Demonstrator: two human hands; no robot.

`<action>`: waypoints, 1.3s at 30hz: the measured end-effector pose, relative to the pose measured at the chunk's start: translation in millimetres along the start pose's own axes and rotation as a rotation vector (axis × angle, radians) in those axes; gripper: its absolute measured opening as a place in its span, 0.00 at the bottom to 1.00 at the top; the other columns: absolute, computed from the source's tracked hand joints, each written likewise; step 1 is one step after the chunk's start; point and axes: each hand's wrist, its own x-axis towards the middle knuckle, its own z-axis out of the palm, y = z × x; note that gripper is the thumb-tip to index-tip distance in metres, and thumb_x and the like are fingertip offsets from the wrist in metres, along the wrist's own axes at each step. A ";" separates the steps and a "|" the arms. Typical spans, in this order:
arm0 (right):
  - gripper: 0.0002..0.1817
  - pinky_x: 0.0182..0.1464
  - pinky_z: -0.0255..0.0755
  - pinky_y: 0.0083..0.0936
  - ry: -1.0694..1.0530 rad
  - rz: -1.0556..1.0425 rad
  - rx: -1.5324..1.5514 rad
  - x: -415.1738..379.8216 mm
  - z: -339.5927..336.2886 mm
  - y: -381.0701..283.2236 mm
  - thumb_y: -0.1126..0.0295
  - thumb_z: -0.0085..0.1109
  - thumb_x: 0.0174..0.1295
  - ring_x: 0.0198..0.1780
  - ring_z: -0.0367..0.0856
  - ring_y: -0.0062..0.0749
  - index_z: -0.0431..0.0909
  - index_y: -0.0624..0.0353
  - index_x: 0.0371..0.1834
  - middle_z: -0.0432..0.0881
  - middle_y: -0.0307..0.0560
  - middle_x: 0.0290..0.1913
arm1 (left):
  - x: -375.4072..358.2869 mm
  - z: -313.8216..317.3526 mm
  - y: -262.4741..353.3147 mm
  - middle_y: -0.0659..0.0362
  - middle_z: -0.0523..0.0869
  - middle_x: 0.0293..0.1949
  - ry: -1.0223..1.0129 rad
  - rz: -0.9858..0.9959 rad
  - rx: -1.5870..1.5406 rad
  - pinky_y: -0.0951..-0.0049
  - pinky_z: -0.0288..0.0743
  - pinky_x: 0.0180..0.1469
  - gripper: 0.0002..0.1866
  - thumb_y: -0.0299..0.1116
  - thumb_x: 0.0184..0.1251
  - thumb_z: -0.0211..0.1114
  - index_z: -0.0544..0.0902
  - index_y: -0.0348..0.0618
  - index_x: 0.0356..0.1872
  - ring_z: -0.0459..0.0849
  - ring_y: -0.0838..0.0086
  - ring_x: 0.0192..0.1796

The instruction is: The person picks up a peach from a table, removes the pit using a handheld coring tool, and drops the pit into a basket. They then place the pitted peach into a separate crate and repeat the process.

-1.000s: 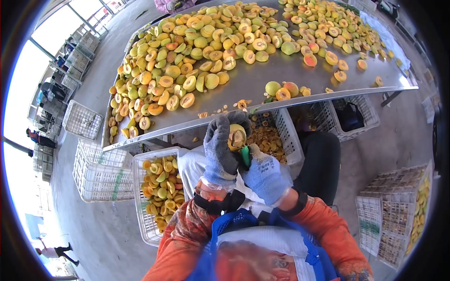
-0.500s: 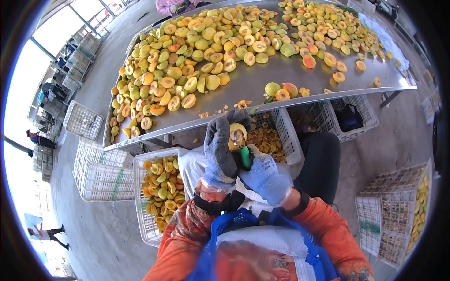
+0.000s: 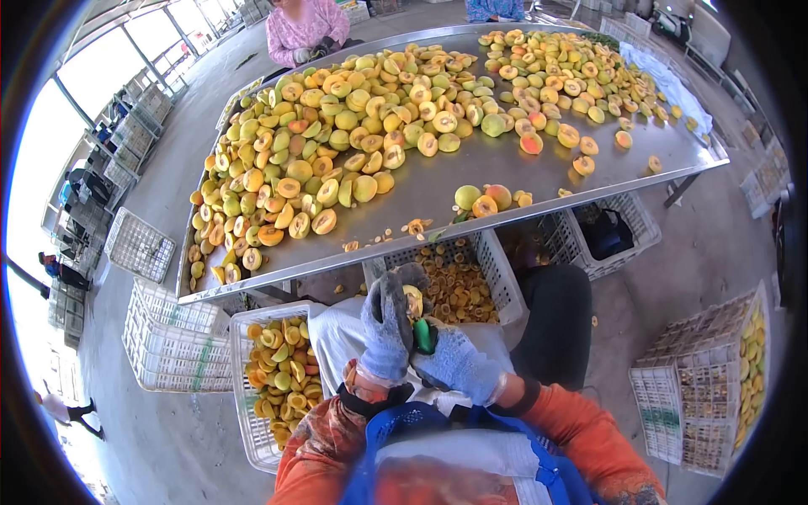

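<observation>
My left hand (image 3: 387, 324), in a grey and blue work glove, is closed around a yellow fruit half (image 3: 413, 301). My right hand (image 3: 457, 358), gloved in light blue, grips a green-handled tool (image 3: 425, 337) against the near side of that fruit; the tool's tip is hidden. Both hands are over my lap, just beyond the blue apron straps. Below and past them sits a white crate (image 3: 502, 278) with small cut fruit pieces (image 3: 457, 286). To the left, another white crate (image 3: 244, 404) holds hollowed fruit halves (image 3: 284, 370).
A metal table (image 3: 404, 189) carries a large heap of halved fruit (image 3: 337, 109). Two people sit at its far side, one in a pink patterned top (image 3: 305, 29). Crates stand left (image 3: 172, 337) and right (image 3: 673, 404). A crate (image 3: 644, 227) under the table holds a dark bag.
The view has tilted up, showing more of the people beyond the table. Both hands appear lower and slightly left, still together at the fruit, which shows less between them.
</observation>
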 end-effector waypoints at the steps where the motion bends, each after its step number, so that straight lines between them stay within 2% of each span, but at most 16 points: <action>1: 0.14 0.39 0.72 0.41 -0.028 -0.045 -0.016 -0.7 -1.0 4.3 0.65 0.57 0.53 0.36 0.78 0.55 0.70 0.61 0.38 0.77 0.60 0.33 | -1.6 -0.3 -11.8 0.53 0.80 0.44 0.002 -0.016 -0.084 0.75 0.76 0.47 0.15 0.35 0.75 0.45 0.77 0.36 0.48 0.80 0.70 0.44; 3: 0.14 0.39 0.72 0.41 -0.087 0.102 0.058 0.3 -6.2 6.1 0.65 0.57 0.53 0.36 0.78 0.55 0.71 0.61 0.38 0.77 0.60 0.33 | -0.5 2.0 0.7 0.53 0.81 0.44 -0.088 -0.052 -0.035 0.75 0.75 0.48 0.17 0.38 0.75 0.45 0.76 0.35 0.49 0.80 0.69 0.45; 6: 0.13 0.39 0.72 0.41 -0.109 0.164 0.024 2.4 -11.1 11.8 0.64 0.57 0.54 0.36 0.78 0.56 0.72 0.61 0.37 0.77 0.59 0.32 | 22.0 -11.3 24.6 0.55 0.82 0.41 -0.333 -0.550 -0.415 0.72 0.76 0.47 0.22 0.46 0.72 0.50 0.76 0.34 0.49 0.81 0.72 0.44; 7: 0.12 0.39 0.72 0.41 -0.050 0.135 -0.031 0.7 -5.5 9.0 0.64 0.56 0.54 0.36 0.78 0.55 0.72 0.61 0.37 0.77 0.59 0.32 | 23.2 -13.1 24.7 0.54 0.83 0.39 -0.336 -0.584 -0.457 0.72 0.77 0.45 0.23 0.46 0.72 0.50 0.79 0.33 0.46 0.83 0.70 0.41; 11: 0.12 0.38 0.72 0.40 -0.080 -0.014 -0.039 1.8 -5.9 4.3 0.64 0.55 0.55 0.34 0.78 0.53 0.73 0.60 0.36 0.77 0.56 0.32 | 15.3 3.5 14.3 0.53 0.85 0.33 -0.083 -0.298 -0.330 0.73 0.77 0.44 0.22 0.45 0.72 0.50 0.82 0.33 0.37 0.83 0.71 0.35; 12: 0.12 0.37 0.72 0.40 -0.102 -0.048 -0.055 0.4 -10.3 1.1 0.64 0.55 0.55 0.34 0.78 0.52 0.73 0.60 0.36 0.77 0.55 0.33 | 16.2 1.7 11.9 0.53 0.85 0.33 -0.144 -0.286 -0.222 0.74 0.77 0.41 0.19 0.42 0.72 0.50 0.81 0.33 0.39 0.83 0.71 0.34; 14: 0.10 0.36 0.72 0.39 -0.240 0.223 0.204 -1.3 -24.5 -12.8 0.65 0.57 0.52 0.32 0.78 0.50 0.74 0.60 0.32 0.76 0.52 0.27 | 19.1 -2.9 7.7 0.53 0.85 0.33 -0.261 -0.255 -0.011 0.75 0.77 0.36 0.14 0.35 0.71 0.52 0.79 0.33 0.43 0.83 0.73 0.32; 15: 0.10 0.36 0.72 0.38 -0.291 0.317 0.273 0.1 -27.7 -12.3 0.65 0.57 0.51 0.32 0.78 0.48 0.74 0.60 0.31 0.77 0.51 0.26 | 20.2 0.4 21.5 0.53 0.85 0.32 -0.290 -0.074 0.310 0.74 0.75 0.38 0.15 0.36 0.71 0.52 0.79 0.32 0.43 0.82 0.74 0.33; 16: 0.09 0.35 0.73 0.37 -0.341 0.411 0.345 0.6 -29.7 -11.3 0.65 0.57 0.51 0.31 0.79 0.47 0.74 0.60 0.29 0.77 0.51 0.24 | 25.1 2.1 24.0 0.54 0.85 0.32 -0.334 -0.119 0.264 0.74 0.75 0.39 0.15 0.36 0.71 0.52 0.80 0.32 0.42 0.82 0.74 0.34; 21: 0.07 0.21 0.66 0.24 -0.275 0.257 0.481 -2.7 -16.6 10.4 0.67 0.58 0.54 0.19 0.75 0.28 0.74 0.58 0.31 0.77 0.44 0.18 | 38.5 -1.1 15.3 0.54 0.85 0.31 -0.579 -0.267 0.151 0.76 0.74 0.38 0.16 0.36 0.71 0.51 0.81 0.32 0.38 0.80 0.76 0.33; 24: 0.06 0.16 0.63 0.19 -0.281 0.474 0.532 -1.8 -27.2 -5.4 0.67 0.59 0.56 0.15 0.73 0.23 0.74 0.56 0.31 0.76 0.42 0.17 | 30.2 8.4 18.0 0.56 0.85 0.30 -0.373 -0.309 0.250 0.74 0.75 0.38 0.18 0.41 0.70 0.53 0.82 0.34 0.35 0.82 0.75 0.32; 25: 0.05 0.16 0.63 0.19 -0.310 0.559 0.542 1.0 -34.3 -13.6 0.67 0.58 0.57 0.15 0.73 0.23 0.74 0.56 0.31 0.76 0.42 0.17 | 24.4 14.0 14.9 0.57 0.85 0.28 -0.224 -0.182 0.135 0.74 0.75 0.37 0.19 0.42 0.70 0.53 0.83 0.34 0.35 0.82 0.74 0.31; 28: 0.09 0.18 0.64 0.20 -0.327 0.417 0.537 -3.6 -35.1 -10.5 0.64 0.57 0.53 0.15 0.73 0.24 0.74 0.59 0.27 0.77 0.45 0.18 | 16.6 14.8 7.6 0.60 0.84 0.29 -0.167 -0.271 0.085 0.80 0.71 0.32 0.18 0.39 0.72 0.52 0.79 0.30 0.41 0.77 0.80 0.27; 32: 0.09 0.17 0.63 0.19 -0.477 0.395 0.612 -12.9 -32.4 13.9 0.64 0.57 0.54 0.15 0.73 0.24 0.74 0.58 0.29 0.75 0.42 0.16 | 31.2 -4.0 18.0 0.59 0.85 0.28 -0.653 -0.421 0.210 0.76 0.73 0.35 0.18 0.41 0.70 0.55 0.82 0.32 0.37 0.79 0.77 0.29; 36: 0.10 0.19 0.64 0.18 -0.496 0.484 0.818 -11.7 -39.3 1.9 0.66 0.60 0.52 0.19 0.73 0.21 0.75 0.58 0.34 0.75 0.38 0.20 | 39.4 0.3 24.6 0.58 0.86 0.28 -0.618 -0.318 0.397 0.74 0.74 0.38 0.18 0.42 0.68 0.57 0.83 0.33 0.38 0.80 0.77 0.32; 39: 0.12 0.20 0.65 0.18 -0.550 0.493 0.984 -18.4 -38.9 10.1 0.67 0.62 0.52 0.20 0.73 0.20 0.75 0.60 0.37 0.75 0.38 0.23 | 53.5 -7.1 24.8 0.57 0.86 0.31 -1.006 -0.386 0.299 0.74 0.74 0.38 0.17 0.40 0.67 0.57 0.82 0.33 0.39 0.80 0.77 0.32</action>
